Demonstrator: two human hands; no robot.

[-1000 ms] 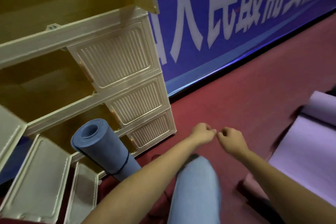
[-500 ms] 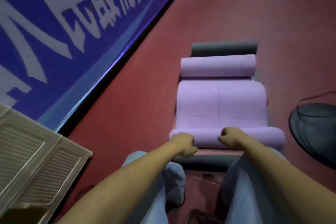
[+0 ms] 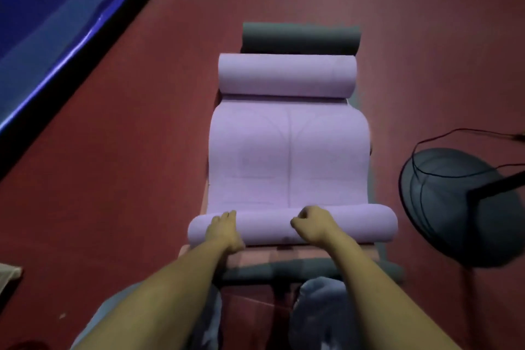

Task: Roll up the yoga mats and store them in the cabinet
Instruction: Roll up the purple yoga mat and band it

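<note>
A purple yoga mat (image 3: 288,150) lies on the red floor in front of me, curled into a roll at both ends. My left hand (image 3: 224,229) and my right hand (image 3: 312,224) rest on top of the near roll (image 3: 267,229), fingers curled over it. The far purple roll (image 3: 287,75) lies flat, with a dark grey rolled mat (image 3: 301,38) just behind it. Under the purple mat lie a pink mat (image 3: 255,257) and a grey-green mat (image 3: 255,275). The cabinet is out of view except a pale corner (image 3: 8,273) at the left edge.
A black fan (image 3: 454,207) with a thin cable lies on the floor to the right of the mats. A blue banner (image 3: 42,8) runs along the wall at the upper left. My knees in blue trousers (image 3: 321,307) are at the bottom.
My view swung from the cabinet and the stored blue roll to the mats on the floor. Both hands came down onto the near purple roll, which has thickened and moved slightly forward.
</note>
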